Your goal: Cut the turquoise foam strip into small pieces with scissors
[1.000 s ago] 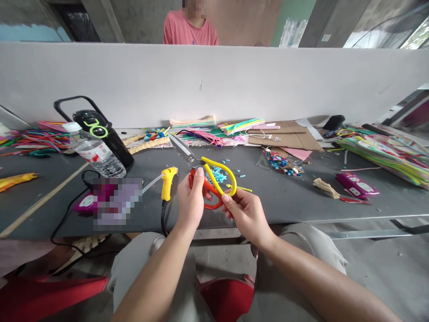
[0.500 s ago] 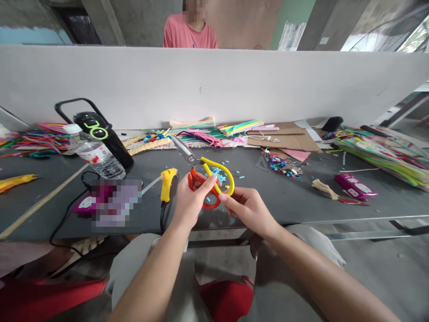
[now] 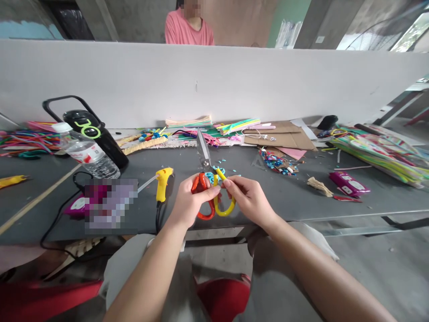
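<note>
Red-handled scissors [image 3: 207, 209] are in my left hand [image 3: 190, 200], blades up and away over the table. My right hand [image 3: 250, 197] pinches one end of a bent yellow tube-like strip [image 3: 225, 211], which curves in a loop below the fingertips. My left thumb also touches this strip beside the scissor handles. Small blue pieces [image 3: 210, 176] lie on the table just beyond my hands. A yellow glue gun [image 3: 161, 185] rests to the left of my left hand.
At the left stand a water bottle [image 3: 90, 152] and a black flask [image 3: 115, 150]. Colourful strips [image 3: 378, 156] and a purple packet [image 3: 349, 184] lie right. A white partition [image 3: 214, 80] runs behind the table; a person in pink [image 3: 188, 30] is beyond it.
The scissors have swung from pointing up-left to nearly straight ahead. The yellow strip's curve has turned from the upper right to below my fingers. The view has shifted slightly.
</note>
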Tool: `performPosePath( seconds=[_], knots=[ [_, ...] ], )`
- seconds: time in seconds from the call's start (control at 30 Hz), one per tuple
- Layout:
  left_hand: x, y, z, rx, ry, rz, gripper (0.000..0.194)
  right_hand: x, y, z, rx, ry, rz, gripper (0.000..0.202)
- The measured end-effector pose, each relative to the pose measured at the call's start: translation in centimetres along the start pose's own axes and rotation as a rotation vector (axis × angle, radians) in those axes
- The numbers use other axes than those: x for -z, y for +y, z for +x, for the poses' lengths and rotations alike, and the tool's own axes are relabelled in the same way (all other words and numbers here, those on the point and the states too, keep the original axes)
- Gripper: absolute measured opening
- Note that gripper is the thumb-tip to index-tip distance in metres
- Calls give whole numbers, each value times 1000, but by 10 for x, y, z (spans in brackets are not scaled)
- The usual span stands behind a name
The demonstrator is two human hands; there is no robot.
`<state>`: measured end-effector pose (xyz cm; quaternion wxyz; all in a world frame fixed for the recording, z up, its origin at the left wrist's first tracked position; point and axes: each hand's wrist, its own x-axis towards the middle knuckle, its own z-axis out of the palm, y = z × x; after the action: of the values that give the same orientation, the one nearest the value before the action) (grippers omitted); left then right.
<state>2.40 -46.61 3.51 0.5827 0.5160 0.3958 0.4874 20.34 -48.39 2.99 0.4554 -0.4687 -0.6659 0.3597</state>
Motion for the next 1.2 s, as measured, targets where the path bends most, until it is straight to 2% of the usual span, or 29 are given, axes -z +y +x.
performPosePath(
  seconds=[0.13,0.43,0.5,0.63,0.8,0.9,1.03,1.2],
  knots=[
    [0,2,1,-18,46,-47,30,-5,0,-3,-8,47,4,43],
    [7,1,3,-36,116,3,36,-10,-3,-8,-18,58,38,40],
    [9,2,3,-53,128,22,35,-10,-3,-9,-56,13,45,41],
    [13,5,2,-103,181,-17,34,-8,-5,-11,-121,-185,51,50],
    [13,8,1,-120,183,-37,34,-10,-8,-11,-221,-306,328,39],
    [12,9,1,-141,198,37,30,-13,-7,-12,-249,-257,449,38],
    [10,7,1,-190,211,191,29,-17,-2,-13,-249,-155,495,37],
    [7,1,1,-187,198,162,31,-26,2,-15,-267,-44,550,38]
  ],
)
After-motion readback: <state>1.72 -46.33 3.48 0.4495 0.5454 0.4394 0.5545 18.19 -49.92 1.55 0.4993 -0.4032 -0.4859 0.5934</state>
